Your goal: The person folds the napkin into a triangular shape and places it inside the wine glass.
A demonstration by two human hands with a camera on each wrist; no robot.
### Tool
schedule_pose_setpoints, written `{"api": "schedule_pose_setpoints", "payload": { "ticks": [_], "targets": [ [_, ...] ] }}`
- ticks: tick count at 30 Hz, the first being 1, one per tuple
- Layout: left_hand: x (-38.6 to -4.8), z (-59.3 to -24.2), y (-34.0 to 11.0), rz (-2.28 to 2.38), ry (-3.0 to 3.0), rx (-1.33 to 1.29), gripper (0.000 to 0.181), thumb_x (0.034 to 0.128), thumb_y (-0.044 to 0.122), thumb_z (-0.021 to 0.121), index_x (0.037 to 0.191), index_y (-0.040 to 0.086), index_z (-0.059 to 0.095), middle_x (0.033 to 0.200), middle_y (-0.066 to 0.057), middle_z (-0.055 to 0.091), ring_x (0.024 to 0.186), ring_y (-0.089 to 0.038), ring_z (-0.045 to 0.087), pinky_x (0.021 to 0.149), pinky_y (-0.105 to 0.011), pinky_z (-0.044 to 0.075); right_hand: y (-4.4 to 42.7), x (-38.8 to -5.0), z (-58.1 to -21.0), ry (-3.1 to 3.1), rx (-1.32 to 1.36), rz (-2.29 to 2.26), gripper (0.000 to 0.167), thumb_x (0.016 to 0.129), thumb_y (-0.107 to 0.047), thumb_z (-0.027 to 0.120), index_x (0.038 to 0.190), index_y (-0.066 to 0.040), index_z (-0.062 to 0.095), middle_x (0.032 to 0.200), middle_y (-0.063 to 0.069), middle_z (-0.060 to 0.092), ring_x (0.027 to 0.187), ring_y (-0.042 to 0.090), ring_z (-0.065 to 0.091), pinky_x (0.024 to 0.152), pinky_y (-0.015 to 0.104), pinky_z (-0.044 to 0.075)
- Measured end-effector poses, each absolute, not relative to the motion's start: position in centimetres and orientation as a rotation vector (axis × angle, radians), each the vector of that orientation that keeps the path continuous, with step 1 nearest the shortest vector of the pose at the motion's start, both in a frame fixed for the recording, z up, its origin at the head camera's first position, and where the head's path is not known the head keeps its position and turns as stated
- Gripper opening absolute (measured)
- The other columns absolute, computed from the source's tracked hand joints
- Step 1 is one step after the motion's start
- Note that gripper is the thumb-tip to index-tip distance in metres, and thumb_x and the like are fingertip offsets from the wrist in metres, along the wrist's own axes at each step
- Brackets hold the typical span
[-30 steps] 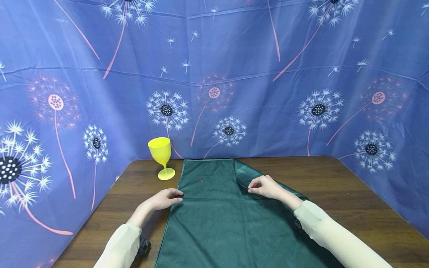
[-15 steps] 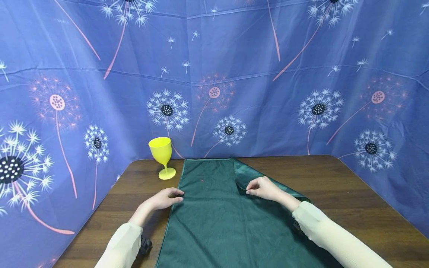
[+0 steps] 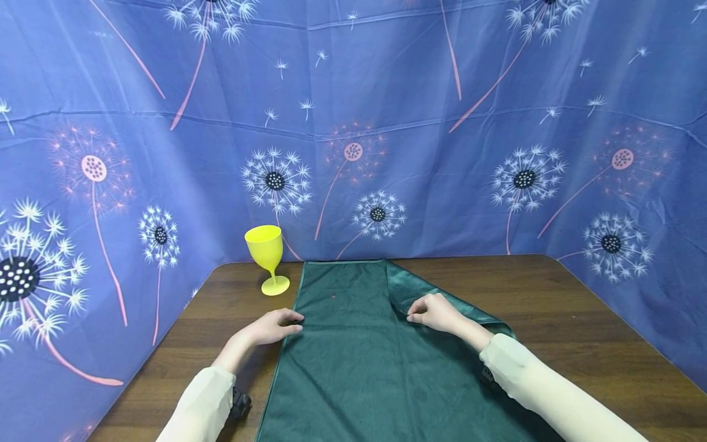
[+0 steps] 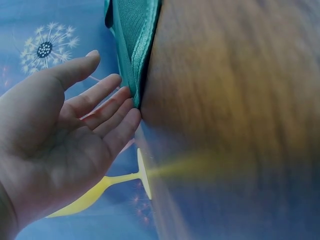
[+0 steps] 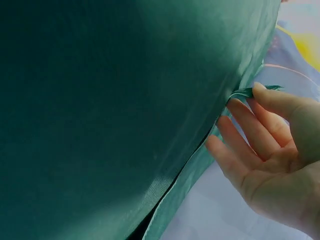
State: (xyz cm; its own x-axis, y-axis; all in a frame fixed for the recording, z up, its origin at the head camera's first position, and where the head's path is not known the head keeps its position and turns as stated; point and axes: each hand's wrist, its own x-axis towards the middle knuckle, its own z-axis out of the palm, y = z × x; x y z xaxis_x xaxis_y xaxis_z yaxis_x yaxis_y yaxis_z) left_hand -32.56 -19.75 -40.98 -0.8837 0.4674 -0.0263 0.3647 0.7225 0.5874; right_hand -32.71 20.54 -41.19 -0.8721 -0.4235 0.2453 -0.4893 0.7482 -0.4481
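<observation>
A dark green cloth [image 3: 342, 356] lies spread over the wooden table, its far right part folded back on itself. My right hand [image 3: 436, 313] pinches the folded-over edge between thumb and index finger; the right wrist view shows the cloth [image 5: 195, 170] gathered at that thumb tip. At the cloth's left edge, my left hand [image 3: 269, 327] has its fingers loosely extended. In the left wrist view the fingertips of that hand [image 4: 75, 135] touch the hemmed cloth edge [image 4: 140, 55], palm in sight and nothing gripped.
A yellow goblet [image 3: 267, 258] stands upright at the back left of the table, beyond my left hand. Bare wood of the table [image 3: 585, 344] shows to the right of the cloth. A blue curtain with dandelion prints [image 3: 431, 123] hangs behind and along both sides.
Almost nothing moves. My right hand shifts very slightly left and back with the pinched edge, and the fold opens a little near the right sleeve. My left hand stays put.
</observation>
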Motion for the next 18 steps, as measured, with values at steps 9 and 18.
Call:
{"api": "schedule_pose_setpoints", "payload": {
  "ticks": [9, 18],
  "targets": [
    [-32.6, -40.7, -19.7, 0.875, 2.761, 0.724, 0.033, 0.094, 0.022, 0.056, 0.119, 0.001, 0.06, 0.119, -0.016, 0.062, 0.117, -0.035, 0.054, 0.095, -0.049, 0.043, 20.8, -33.3, -41.0, -2.804, 0.821, 0.683, 0.007, 0.083, -0.014, 0.069, 0.081, -0.01, 0.074, 0.078, -0.003, 0.072, 0.067, 0.005, 0.058, 0.062, 0.022, 0.047],
    [-32.5, -40.7, -19.2, 0.865, 2.76, 0.781, 0.033, 0.0942, 0.023, 0.056, 0.117, 0.001, 0.061, 0.117, -0.014, 0.064, 0.114, -0.034, 0.056, 0.095, -0.049, 0.044, 22.0, -34.4, -41.2, -2.828, 0.861, 0.699, 0.008, 0.085, -0.015, 0.067, 0.084, -0.009, 0.073, 0.08, -0.002, 0.072, 0.061, 0.0, 0.051, 0.062, 0.022, 0.045]
  ]
}}
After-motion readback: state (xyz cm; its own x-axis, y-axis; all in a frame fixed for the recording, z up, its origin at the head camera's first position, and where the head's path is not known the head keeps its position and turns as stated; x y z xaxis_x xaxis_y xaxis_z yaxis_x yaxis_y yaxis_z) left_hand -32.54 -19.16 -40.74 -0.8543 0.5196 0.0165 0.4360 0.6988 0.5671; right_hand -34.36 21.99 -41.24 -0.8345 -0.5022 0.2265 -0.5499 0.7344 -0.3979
